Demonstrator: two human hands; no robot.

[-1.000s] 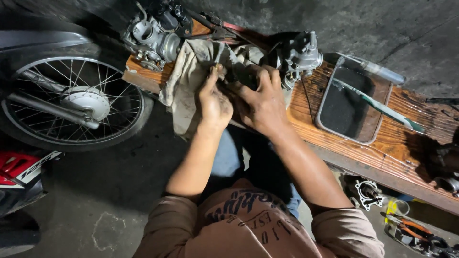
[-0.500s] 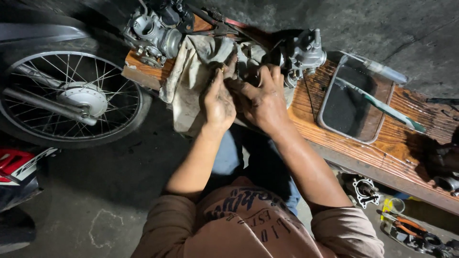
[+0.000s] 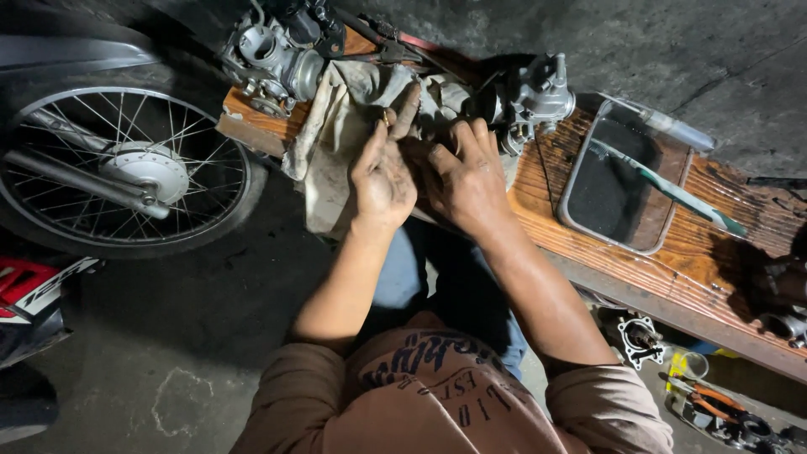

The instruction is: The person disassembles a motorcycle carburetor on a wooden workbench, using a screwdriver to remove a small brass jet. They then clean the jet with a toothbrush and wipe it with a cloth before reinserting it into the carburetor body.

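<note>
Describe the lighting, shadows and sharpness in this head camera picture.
Head view: dim light with no harsh glare; the hands, left hand and right hand, and the rag are lit and fairly sharp; deep shadow swallows the floor and the bench's right end; the wheel bends slightly near the frame edge.

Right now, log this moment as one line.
left hand: small part pinched in fingers | right hand: on rag | bench: carburetor, tray
</note>
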